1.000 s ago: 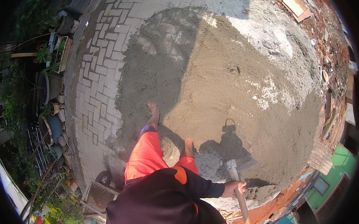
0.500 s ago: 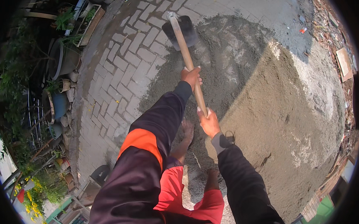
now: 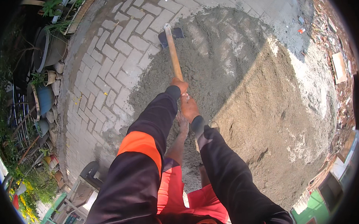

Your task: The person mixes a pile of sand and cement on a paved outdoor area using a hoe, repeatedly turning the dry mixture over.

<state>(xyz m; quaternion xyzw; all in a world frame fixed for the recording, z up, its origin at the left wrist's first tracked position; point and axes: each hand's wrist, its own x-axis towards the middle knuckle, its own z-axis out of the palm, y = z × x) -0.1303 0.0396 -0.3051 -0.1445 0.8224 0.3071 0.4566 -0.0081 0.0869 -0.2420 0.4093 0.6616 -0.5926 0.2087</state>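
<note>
Left hand and right hand: each grip encircles the hoe handle. The blade could snag on uneven paving, jolting toward the bare foot.

The hoe handle looks like smooth, matt wood, and the hoe blade like dark metal. The mound is rough, grainy and matt; the pavers look like gritty stone. The sleeves are smooth, faintly sheened cloth.
</note>
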